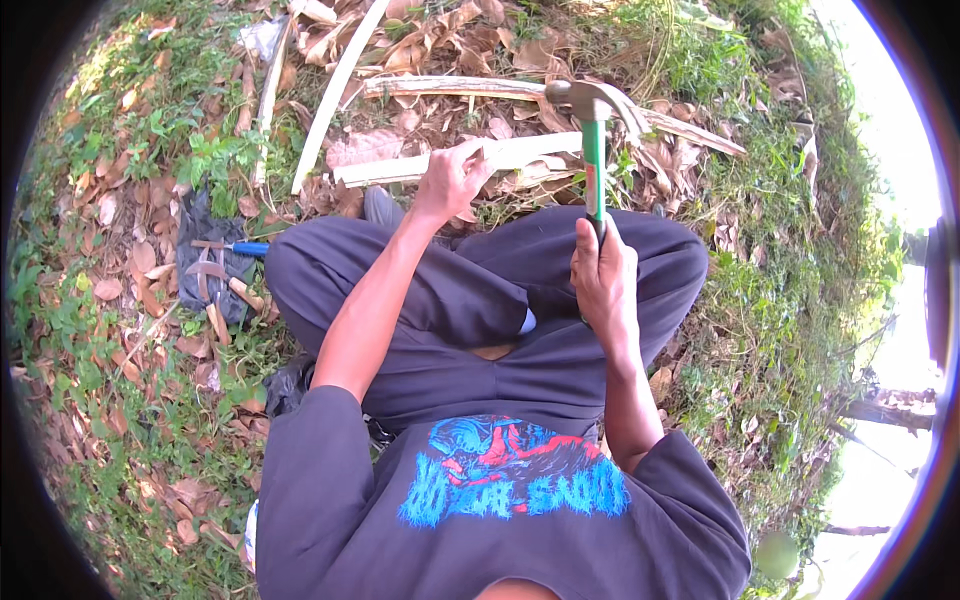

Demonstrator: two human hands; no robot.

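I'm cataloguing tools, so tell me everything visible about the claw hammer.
The claw hammer has a dull, metallic-looking head, striking face leftward and curved claw rightward, on a green handle with a reddish mark and dark grip. The right hand holds it, head uppermost in view, overlapping a pale wooden strip; contact there is unclear.

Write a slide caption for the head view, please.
Seated outdoors, a person holds a green-handled hammer in the right hand, left hand at a pale wooden strip.

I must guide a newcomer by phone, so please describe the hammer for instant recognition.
Start from the person's crossed legs in dark trousers. Near the right thigh, the right grip holds the hammer. Its green shaft and curved metal claw distinguish it from the pale wood strips.
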